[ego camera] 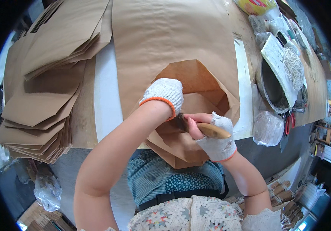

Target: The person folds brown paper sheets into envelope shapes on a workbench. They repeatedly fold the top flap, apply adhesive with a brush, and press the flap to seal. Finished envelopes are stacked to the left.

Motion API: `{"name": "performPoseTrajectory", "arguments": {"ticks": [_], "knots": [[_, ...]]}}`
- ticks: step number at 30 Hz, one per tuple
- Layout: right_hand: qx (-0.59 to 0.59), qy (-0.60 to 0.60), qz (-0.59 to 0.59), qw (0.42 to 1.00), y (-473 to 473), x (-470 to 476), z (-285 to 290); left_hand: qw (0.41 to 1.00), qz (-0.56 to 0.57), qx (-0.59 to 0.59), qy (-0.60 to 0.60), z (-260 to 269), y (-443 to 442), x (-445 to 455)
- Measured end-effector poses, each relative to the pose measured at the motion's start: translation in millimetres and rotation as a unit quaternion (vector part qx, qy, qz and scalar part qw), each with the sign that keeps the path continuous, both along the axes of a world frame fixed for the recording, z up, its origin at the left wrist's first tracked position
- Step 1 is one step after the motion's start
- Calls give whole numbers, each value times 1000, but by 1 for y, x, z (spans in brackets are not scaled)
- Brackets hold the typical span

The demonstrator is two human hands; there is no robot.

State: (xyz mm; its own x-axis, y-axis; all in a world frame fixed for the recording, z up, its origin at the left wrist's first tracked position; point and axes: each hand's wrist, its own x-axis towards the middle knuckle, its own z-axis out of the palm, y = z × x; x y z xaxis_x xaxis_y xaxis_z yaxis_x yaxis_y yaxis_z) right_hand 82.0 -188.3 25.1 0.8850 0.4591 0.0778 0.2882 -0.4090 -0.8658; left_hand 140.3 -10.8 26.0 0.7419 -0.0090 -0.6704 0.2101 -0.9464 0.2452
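Note:
A large brown kraft paper bag (174, 37) lies flat on the table, its near end folded open into a many-sided mouth. My left hand (165, 92), in a white knit glove with an orange cuff, rests at the left of that opening; its fingers are hidden. My right hand (211, 132), in a worn white glove with bare fingertips, grips a brush by its wooden handle (214, 130). The dark bristles (180, 121) point left over the opening, just below my left wrist.
Stacks of brown paper bags (41, 106) cover the left side. A white sheet (106, 95) lies under the bag. On the right stand a bucket (272, 83) with a white board and string (293, 68) on top, a plastic-wrapped bundle (268, 128) and red-handled scissors (290, 124).

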Motion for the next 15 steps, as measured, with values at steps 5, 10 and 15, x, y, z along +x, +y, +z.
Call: {"name": "performPoseTrajectory", "arguments": {"ticks": [5,10,15], "knots": [[-207,-203,1,957,-30,5,-2,999,-6,33,-30,-3,1,-7],[-395,-188,-53,898,-60,-1,5,997,-34,45,-61,-7,0,-8],[118,172,-164,964,-69,32,14,995,-2,61,-79,-2,15,-13]]}}
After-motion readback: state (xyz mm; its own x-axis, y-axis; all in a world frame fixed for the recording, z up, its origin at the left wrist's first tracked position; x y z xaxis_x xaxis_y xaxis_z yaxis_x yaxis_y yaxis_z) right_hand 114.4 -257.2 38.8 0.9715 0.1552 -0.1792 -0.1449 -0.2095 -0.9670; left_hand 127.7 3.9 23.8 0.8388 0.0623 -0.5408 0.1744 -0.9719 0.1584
